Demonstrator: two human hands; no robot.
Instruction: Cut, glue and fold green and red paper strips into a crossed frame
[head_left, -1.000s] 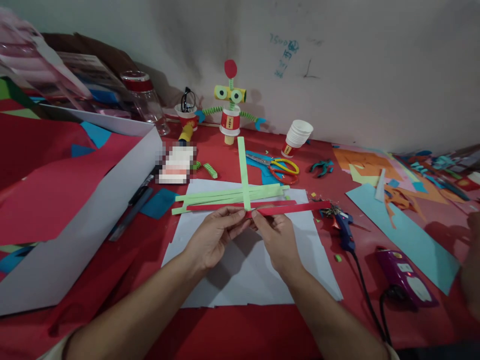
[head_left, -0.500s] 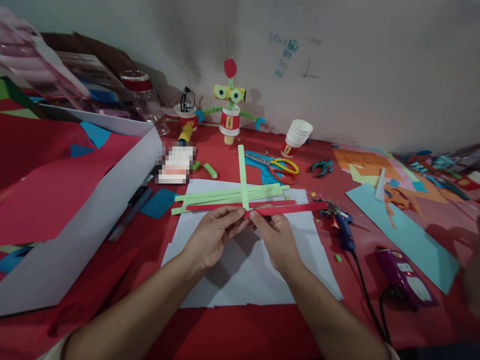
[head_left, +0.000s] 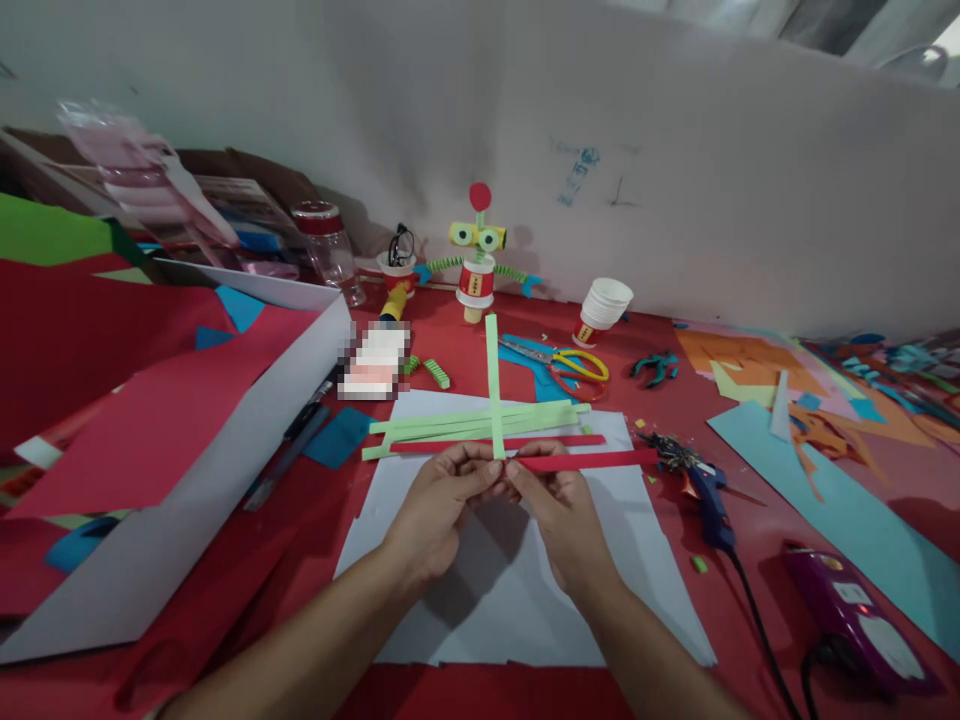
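My left hand (head_left: 446, 505) and my right hand (head_left: 551, 500) meet above the white paper sheets (head_left: 480, 610), both closed in a pinch. Between their fingertips are a light green paper strip (head_left: 494, 390), pointing away from me, and a red paper strip (head_left: 600, 461), stretching to the right. The two strips meet at a right angle, and my fingers cover most of that joint. Just beyond my hands lie several loose green paper strips (head_left: 450, 423) and another red strip (head_left: 420, 446) on the white sheets.
At the back stands a paper-cup figure (head_left: 476, 285) beside stacked paper cups (head_left: 602, 303). Scissors (head_left: 574, 365), pliers (head_left: 654, 371) and a glue gun (head_left: 705, 490) with a cord lie rightward, near a purple power socket (head_left: 855, 610). A white box (head_left: 247, 480) holds coloured paper at left.
The view has tilted up slightly, so everything sits lower in the picture. Both hands keep their pinch on the green and red strips, with little visible finger movement.
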